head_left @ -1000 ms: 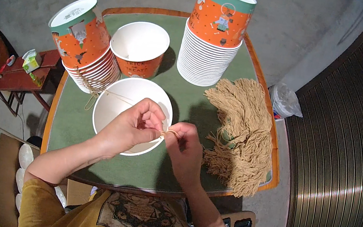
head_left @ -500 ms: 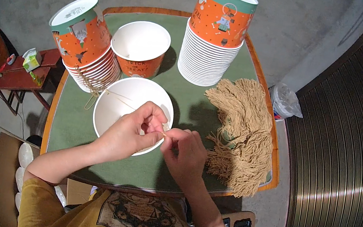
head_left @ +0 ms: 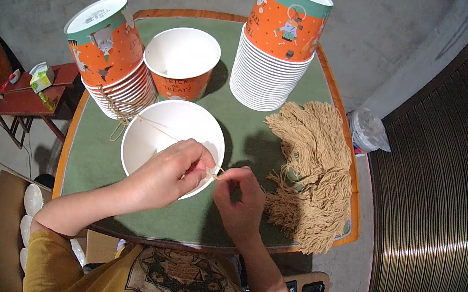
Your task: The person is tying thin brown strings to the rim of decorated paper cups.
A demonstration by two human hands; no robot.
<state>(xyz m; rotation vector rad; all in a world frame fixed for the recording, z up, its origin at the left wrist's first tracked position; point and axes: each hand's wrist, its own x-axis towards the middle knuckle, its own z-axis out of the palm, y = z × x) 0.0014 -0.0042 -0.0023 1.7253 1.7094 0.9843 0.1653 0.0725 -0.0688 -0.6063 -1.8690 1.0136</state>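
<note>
Directly below me a white-lined paper bucket (head_left: 143,127) stands mouth up on the table. Over its right rim my left hand (head_left: 170,169) pinches a thin tan string (head_left: 215,175), its fingers closed. From the other side my right hand (head_left: 241,200) holds the string between thumb and forefinger, so a short piece spans the two hands. A strand also runs left from my left hand across the bucket to a tangle of string loops (head_left: 122,106) hanging at the left stack. Whether the string passes through the bucket's rim is hidden by my fingers.
Behind it sits an upright orange bucket (head_left: 179,86). Upside-down bucket stacks stand at left (head_left: 106,51) and back right (head_left: 276,47). A thick bundle of tan strings (head_left: 316,179) lies on the right of the green-covered table (head_left: 88,173). A cardboard box (head_left: 8,219) stands at lower left.
My hands have shifted slightly down and right. My right hand has drawn a little away from the left, with more string showing between them.
</note>
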